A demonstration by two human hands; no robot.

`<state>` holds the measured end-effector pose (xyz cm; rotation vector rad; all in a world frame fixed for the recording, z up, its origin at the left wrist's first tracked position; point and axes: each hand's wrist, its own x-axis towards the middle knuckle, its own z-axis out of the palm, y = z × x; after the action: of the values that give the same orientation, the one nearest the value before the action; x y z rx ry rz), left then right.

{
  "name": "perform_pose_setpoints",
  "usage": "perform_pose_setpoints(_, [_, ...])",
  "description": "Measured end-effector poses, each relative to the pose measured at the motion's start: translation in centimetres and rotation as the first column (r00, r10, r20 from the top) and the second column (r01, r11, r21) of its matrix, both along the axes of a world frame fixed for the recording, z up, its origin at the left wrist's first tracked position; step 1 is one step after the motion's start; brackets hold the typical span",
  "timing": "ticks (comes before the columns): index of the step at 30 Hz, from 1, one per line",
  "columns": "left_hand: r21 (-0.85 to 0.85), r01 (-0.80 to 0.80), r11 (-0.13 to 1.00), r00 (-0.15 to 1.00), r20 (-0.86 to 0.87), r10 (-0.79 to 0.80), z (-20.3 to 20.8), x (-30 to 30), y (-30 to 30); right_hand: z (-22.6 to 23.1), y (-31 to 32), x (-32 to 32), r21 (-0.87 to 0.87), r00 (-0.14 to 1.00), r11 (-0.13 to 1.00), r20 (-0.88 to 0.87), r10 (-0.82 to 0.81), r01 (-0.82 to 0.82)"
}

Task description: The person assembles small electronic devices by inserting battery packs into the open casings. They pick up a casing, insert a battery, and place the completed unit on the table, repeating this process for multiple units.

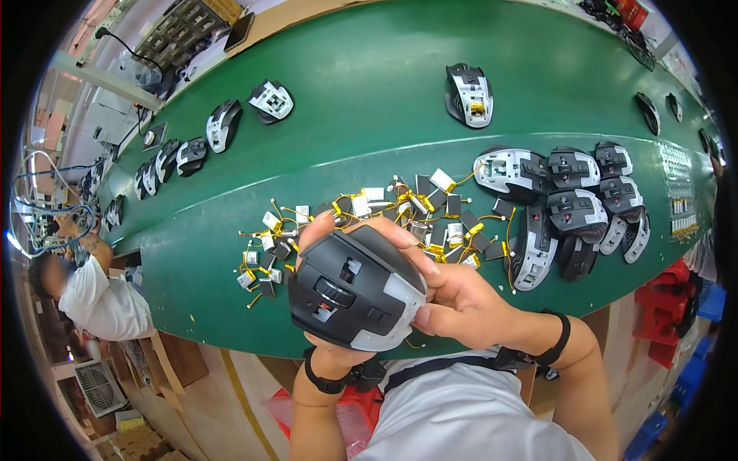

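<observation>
Landmark: pouch-battery pile (455,233) on green workbench (307,165) | black-and-white computer mouse (361,288) — held at pile's near side, scroll wheel facing up | left hand (397,237): fingers wrapped round mouse | right hand (467,306): thumb and fingers narrow at mouse's right edge — cannot tell whether pinching | other mice (576,213): clustered right of pile

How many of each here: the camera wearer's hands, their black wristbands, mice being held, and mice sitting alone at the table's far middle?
Hands: 2 (left hand, right hand)
Black wristbands: 2
Held mouse: 1
Lone mouse: 1
Total: 6
</observation>
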<state>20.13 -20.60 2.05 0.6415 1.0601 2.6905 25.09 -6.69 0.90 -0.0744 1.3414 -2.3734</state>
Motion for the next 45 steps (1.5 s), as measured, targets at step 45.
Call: perform_pose_setpoints(45, [0.048,0.036,0.998,0.882,0.468,-0.054,-3.7,-2.2,-0.1,-0.3,1.5,-1.8,0.285,0.229,0.404,-0.956,0.183,0.869])
